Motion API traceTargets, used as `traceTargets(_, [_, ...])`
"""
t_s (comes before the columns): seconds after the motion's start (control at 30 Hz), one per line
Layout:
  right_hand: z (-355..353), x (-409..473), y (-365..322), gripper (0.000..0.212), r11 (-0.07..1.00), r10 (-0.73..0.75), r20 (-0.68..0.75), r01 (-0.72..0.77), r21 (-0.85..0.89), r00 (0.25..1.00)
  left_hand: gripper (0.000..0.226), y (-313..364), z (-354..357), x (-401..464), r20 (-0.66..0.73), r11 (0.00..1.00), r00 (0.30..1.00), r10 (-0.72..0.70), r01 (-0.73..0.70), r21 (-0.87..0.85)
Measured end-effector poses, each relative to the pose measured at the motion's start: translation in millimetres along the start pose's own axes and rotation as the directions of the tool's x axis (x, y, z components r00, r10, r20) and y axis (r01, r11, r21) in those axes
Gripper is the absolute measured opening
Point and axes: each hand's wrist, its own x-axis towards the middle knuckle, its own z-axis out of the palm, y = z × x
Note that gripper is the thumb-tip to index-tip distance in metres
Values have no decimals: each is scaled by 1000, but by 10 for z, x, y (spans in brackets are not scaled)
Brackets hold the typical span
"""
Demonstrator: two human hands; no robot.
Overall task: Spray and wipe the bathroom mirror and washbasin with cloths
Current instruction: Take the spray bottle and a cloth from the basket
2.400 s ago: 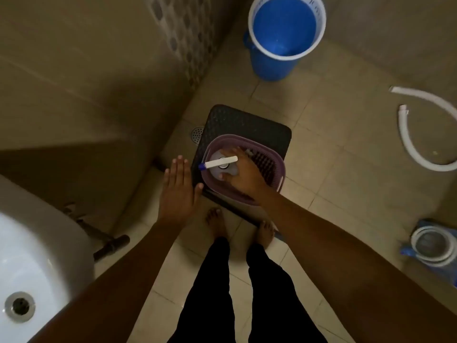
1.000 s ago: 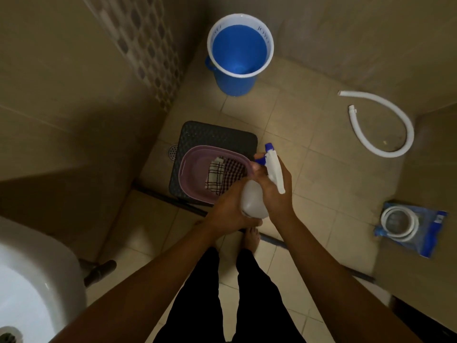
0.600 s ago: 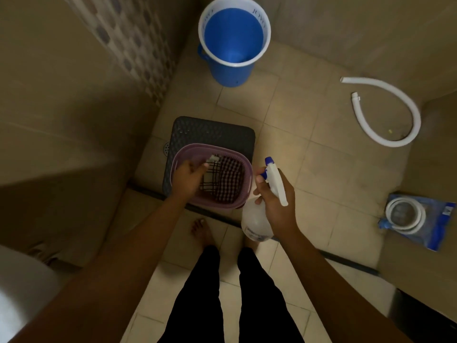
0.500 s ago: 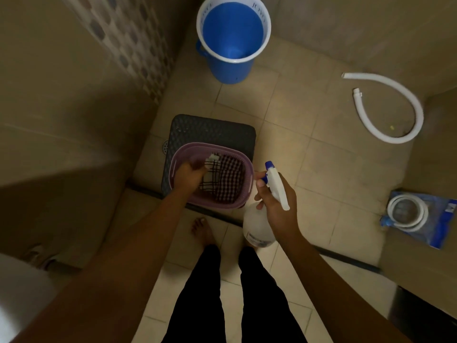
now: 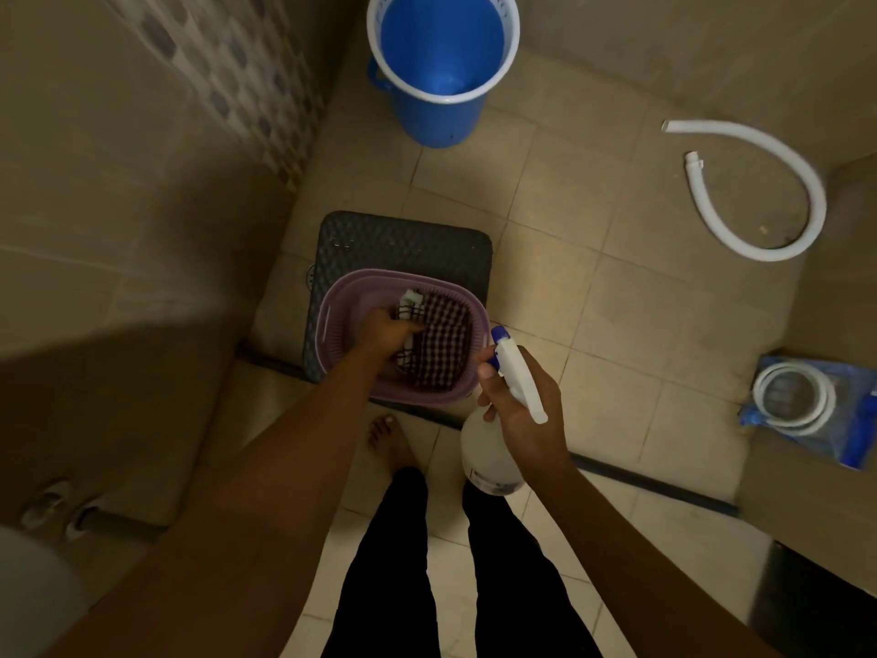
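Left hand (image 5: 385, 331) is down inside the purple basket (image 5: 480, 320), fingers curled onto the checked cloths (image 5: 443, 346) at their left edge. Looks like it grips the lighter white-checked cloth; the darker maroon-checked one lies flat to the right of it. Exact pinch is hidden by the back of the hand.

Right hand (image 5: 524, 410) holds the spray bottle (image 5: 489, 460) by the neck, fingers wrapped under the white trigger head, blue nozzle tip pointing up-left toward the basket. Bottle body is translucent white and hangs below the hand, off the floor, just beside the basket's near right corner and above the right leg.

Basket sits on a dark textured stool (image 5: 403, 239), overhanging its near edge. Small round floor drain (image 5: 311, 274) just beside the stool's left side.

Blue bucket (image 5: 439, 116) with white rim stands well behind the stool, near the patterned wall tiles. White corrugated hose (image 5: 807, 192) lies curled on the floor tiles at right. A coiled white hose in blue packaging (image 5: 849, 420) lies lower right.

Washbasin (image 5: 33, 577) edge shows at the lower left corner, blurred, with its drain pipe (image 5: 109, 522) next to it. Mirror isn't in frame. Person's bare foot (image 5: 389, 441) and black trousers are at bottom centre.
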Motion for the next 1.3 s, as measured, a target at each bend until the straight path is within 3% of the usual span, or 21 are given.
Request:
traceTargets(0.2, [2,-45,-135,39,1000,-23,38,22,18,999,4,61,-33,-224,-69,994,998,-9,1,-112])
traceTargets(0.3, [-2,-54,-196,24,998,-58,60,57,16,997,6,72,-80,-329,-69,988,997,-16,5,-152])
traceTargets(0.47, [21,-60,-138,30,997,-71,56,69,26,996,36,90,-105,-340,-63,985,998,-7,-4,-170])
traceTargets(0.67, [9,-156,-113,34,997,-77,41,76,24,996,18,60,-258,-552,-67,935,997,-47,21,-353])
traceTargets(0.8, [-18,-207,-200,8,997,-72,64,72,12,995,36,-33,-464,-696,-54,892,993,-107,72,-447])
traceTargets(0.9, [-58,-267,-295,7,996,-88,85,85,37,992,24,-35,-555,-963,-14,835,994,-111,86,-543])
traceTargets(1.1, [-164,-321,-579,5,989,-147,164,140,55,975,37,32,-701,-1560,54,658,998,-11,48,-752])
traceTargets(1.2, [-194,-379,-746,35,981,-195,201,188,55,960,42,83,-743,-1881,56,570,995,86,-3,-822])
traceTargets(1.3, [-207,-439,-950,29,973,-230,278,217,78,933,41,177,-789,-2227,7,485,982,191,-88,-870])
